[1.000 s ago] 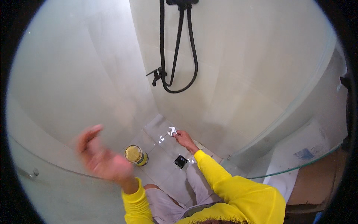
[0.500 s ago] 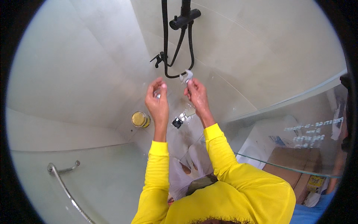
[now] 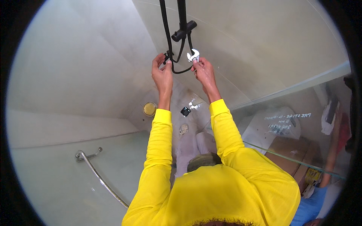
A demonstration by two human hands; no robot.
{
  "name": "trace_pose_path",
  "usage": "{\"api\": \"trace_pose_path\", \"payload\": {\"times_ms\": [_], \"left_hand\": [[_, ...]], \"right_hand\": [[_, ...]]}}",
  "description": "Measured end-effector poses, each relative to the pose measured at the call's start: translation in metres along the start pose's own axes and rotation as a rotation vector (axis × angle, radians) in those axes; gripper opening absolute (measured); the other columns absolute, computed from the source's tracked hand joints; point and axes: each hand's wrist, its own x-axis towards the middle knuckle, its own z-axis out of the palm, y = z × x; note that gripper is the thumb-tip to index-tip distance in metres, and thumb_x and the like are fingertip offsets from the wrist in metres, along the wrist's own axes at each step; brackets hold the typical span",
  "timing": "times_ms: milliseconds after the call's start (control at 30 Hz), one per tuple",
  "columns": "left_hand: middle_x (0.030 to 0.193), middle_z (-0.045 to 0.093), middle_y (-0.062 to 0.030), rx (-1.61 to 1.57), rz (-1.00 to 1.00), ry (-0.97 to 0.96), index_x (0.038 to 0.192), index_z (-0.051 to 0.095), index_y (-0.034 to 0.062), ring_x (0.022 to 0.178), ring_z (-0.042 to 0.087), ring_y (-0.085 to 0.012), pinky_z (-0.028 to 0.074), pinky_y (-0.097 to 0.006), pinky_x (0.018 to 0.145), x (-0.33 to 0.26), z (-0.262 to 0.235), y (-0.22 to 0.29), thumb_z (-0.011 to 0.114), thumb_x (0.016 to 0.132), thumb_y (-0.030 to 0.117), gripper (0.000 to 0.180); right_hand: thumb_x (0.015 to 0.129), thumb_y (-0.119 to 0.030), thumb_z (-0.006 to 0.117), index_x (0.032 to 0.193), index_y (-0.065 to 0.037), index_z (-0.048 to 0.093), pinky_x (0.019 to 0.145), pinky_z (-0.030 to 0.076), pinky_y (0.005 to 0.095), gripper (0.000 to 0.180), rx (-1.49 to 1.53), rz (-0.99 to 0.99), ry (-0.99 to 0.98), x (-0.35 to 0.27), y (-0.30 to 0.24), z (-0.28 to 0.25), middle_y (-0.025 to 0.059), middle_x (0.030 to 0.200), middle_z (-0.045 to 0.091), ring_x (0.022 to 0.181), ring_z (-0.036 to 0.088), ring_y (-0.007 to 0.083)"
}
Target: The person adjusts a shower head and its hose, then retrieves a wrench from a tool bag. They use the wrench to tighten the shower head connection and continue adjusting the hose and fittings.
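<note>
My right hand [image 3: 205, 73] grips an adjustable wrench [image 3: 194, 55], its pale metal jaws pointing up beside the black shower hose [image 3: 182, 71]. My left hand [image 3: 163, 75] is raised at the corner, fingers curled and thumb bent toward them. What it holds, if anything, is too small to make out. Just past its fingertips is the small black wall tap [image 3: 168, 55], partly covered by the hand. Above both hands hangs the black shower mixer bar [image 3: 184, 31] on its riser pipe, with hoses looping down from it.
A yellow-topped can [image 3: 149, 109] and a black square drain piece [image 3: 185, 111] are on the wet floor. A glass panel [image 3: 286, 158] stands to the right, with cardboard boxes [image 3: 288, 150] and another person's arm [image 3: 332, 150] behind it. At lower left is a metal bar handle [image 3: 98, 174].
Both hands have moved up and away from me, toward the hose loop and tap. The wrench stays in my right hand. A small shiny piece earlier seen at my left fingers is indistinct now.
</note>
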Motion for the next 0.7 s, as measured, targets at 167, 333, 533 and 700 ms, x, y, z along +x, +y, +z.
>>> {"api": "trace_pose_path", "payload": {"times_ms": [167, 333, 533, 700], "left_hand": [[0.141, 0.064, -0.0164, -0.017, 0.019, -0.154, 0.144, 0.058, -0.0016, 0.120, 0.066, -0.0244, 0.054, -0.037, 0.097, 0.043, 0.024, -0.003, 0.071, 0.095, 0.007, 0.051], [0.122, 0.074, -0.0127, 0.149, -0.070, -0.315, 0.135, 0.066, -0.0035, 0.109, 0.069, -0.0198, 0.053, -0.033, 0.098, 0.059, 0.023, 0.003, 0.072, 0.098, 0.009, 0.039], [0.110, 0.079, -0.0114, 0.116, -0.100, -0.339, 0.121, 0.076, 0.0010, 0.102, 0.073, -0.0183, 0.053, -0.032, 0.093, 0.061, -0.002, 0.004, 0.074, 0.097, 0.013, 0.027], [0.112, 0.079, -0.0112, 0.097, -0.121, -0.406, 0.126, 0.073, -0.0013, 0.103, 0.073, -0.0181, 0.053, -0.031, 0.093, 0.060, -0.013, 0.000, 0.073, 0.097, 0.010, 0.031]], "right_hand": [[0.107, -0.021, 0.060, 0.109, -0.002, 0.063, 0.049, 0.041, 0.0267, 0.019, 0.261, 0.087, -0.016, 0.010, -0.031, 0.010, 0.0039, 0.076, 0.065, 0.057, 0.056, 0.0103], [0.107, -0.020, 0.060, 0.105, -0.003, 0.063, 0.044, 0.036, 0.0248, 0.017, 0.264, 0.086, -0.029, 0.007, -0.043, 0.009, 0.0014, 0.073, 0.061, 0.052, 0.049, 0.0078], [0.106, -0.019, 0.060, 0.104, -0.003, 0.064, 0.043, 0.034, 0.0250, 0.017, 0.229, 0.114, -0.013, -0.011, -0.042, 0.000, 0.0006, 0.073, 0.060, 0.051, 0.048, 0.0065], [0.105, -0.024, 0.062, 0.101, -0.004, 0.068, 0.043, 0.037, 0.0278, 0.022, 0.149, 0.158, -0.015, -0.009, -0.043, 0.001, 0.0017, 0.071, 0.063, 0.051, 0.052, 0.0086]]}}
